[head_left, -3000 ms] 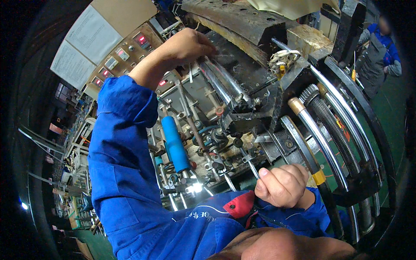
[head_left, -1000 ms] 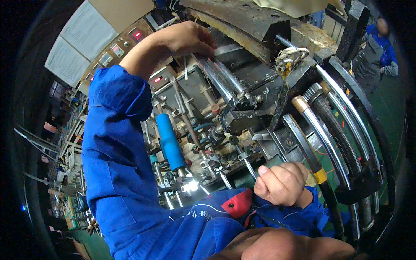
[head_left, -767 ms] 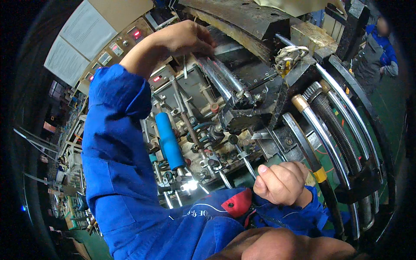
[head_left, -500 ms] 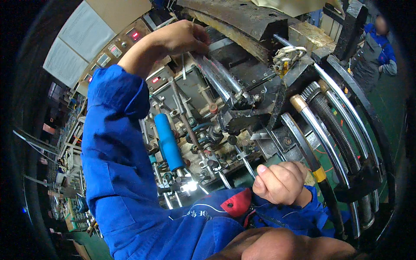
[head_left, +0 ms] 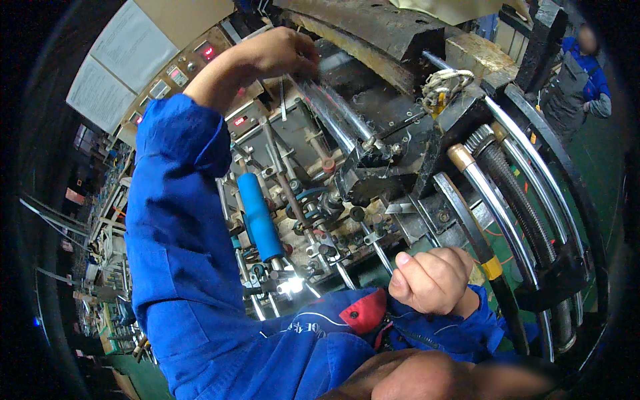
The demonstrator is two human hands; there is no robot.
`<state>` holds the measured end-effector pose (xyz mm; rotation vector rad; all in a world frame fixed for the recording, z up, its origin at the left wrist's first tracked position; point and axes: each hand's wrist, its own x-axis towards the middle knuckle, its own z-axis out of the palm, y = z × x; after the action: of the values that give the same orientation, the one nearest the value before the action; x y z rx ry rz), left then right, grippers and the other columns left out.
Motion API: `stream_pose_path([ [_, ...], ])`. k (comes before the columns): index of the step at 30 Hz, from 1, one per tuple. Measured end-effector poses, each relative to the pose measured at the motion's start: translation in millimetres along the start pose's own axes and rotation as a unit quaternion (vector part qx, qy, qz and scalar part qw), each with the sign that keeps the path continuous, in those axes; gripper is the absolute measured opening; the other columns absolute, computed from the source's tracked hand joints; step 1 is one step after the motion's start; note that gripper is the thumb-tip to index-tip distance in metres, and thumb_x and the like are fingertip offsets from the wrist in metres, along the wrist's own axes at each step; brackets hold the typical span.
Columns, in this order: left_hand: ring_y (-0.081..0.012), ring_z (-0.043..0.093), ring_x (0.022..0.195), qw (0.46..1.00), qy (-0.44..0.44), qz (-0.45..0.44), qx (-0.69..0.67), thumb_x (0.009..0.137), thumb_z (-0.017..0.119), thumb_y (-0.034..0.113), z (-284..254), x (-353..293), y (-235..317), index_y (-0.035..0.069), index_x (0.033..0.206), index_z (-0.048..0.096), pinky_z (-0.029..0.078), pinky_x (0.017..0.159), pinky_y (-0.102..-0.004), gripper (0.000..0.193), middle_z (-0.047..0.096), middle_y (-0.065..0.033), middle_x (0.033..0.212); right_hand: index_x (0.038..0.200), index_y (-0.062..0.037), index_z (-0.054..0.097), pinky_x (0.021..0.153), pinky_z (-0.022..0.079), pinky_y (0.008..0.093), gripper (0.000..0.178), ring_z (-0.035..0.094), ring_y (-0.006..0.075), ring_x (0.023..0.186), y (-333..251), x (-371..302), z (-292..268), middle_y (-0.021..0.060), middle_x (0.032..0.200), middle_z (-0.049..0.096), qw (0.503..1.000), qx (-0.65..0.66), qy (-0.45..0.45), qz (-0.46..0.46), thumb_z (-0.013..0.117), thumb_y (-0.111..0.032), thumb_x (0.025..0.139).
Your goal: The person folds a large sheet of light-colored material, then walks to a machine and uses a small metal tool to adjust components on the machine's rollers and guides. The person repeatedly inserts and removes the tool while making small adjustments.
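Note:
My left hand [head_left: 290,53] reaches over the far part of the machine, its fingers curled downward above a pair of shiny metal rods [head_left: 343,123]. What those fingers grip, if anything, is hidden behind the hand. Beside the fingertips a pale metal piece [head_left: 333,62] is smeared by motion. Close to my chest, my right hand [head_left: 433,280] is closed in a fist with the thumb toward the machine, and nothing shows sticking out of it. Between my arms stands a blue cylinder [head_left: 259,217] among clamps and bars.
A black frame with chrome tubes [head_left: 490,193] and a ribbed hose [head_left: 517,193] curves along the right. Heavy dark beams [head_left: 373,33] cross the top. Control panels with red displays [head_left: 208,52] and paper sheets [head_left: 123,63] are at upper left. Another person [head_left: 587,73] stands far right.
My left hand has shifted slightly up and left. The pale metal piece by its fingers has become blurred and moved slightly. My right hand stays in place.

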<state>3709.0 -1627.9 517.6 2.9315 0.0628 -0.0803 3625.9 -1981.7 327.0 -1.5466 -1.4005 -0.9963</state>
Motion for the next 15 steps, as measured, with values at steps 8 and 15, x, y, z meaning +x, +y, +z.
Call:
stream_pose_path([
  [8, -0.0163, 0.069, 0.086, 0.996, -0.028, -0.020, -0.077, 0.092, 0.076, 0.018, 3.2, -3.1, 6.2, 0.002, 0.110, 0.073, 0.056, 0.081, -0.0323, 0.024, 0.074, -0.0062, 0.094, 0.108, -0.0036, 0.069, 0.056, 0.046, 0.0302, 0.023, 0.057, 0.0175, 0.063, -0.2, -1.8, 1.7, 0.0035, 0.085, 0.064, 1.000, 0.004, 0.007, 0.001, 0.070, -0.018, 0.090],
  [15, -0.0182, 0.070, 0.089, 0.995, 0.045, -0.037, -0.076, 0.086, 0.078, 0.016, 7.8, -0.3, 1.4, 0.002, 0.112, 0.079, 0.057, 0.085, -0.0340, 0.029, 0.077, -0.0109, 0.098, 0.108, -0.0036, 0.069, 0.056, 0.046, 0.0300, 0.023, 0.057, 0.0174, 0.063, 0.5, -1.0, 0.3, 0.0034, 0.084, 0.064, 1.000, 0.007, 0.007, 0.002, 0.070, -0.018, 0.090],
])
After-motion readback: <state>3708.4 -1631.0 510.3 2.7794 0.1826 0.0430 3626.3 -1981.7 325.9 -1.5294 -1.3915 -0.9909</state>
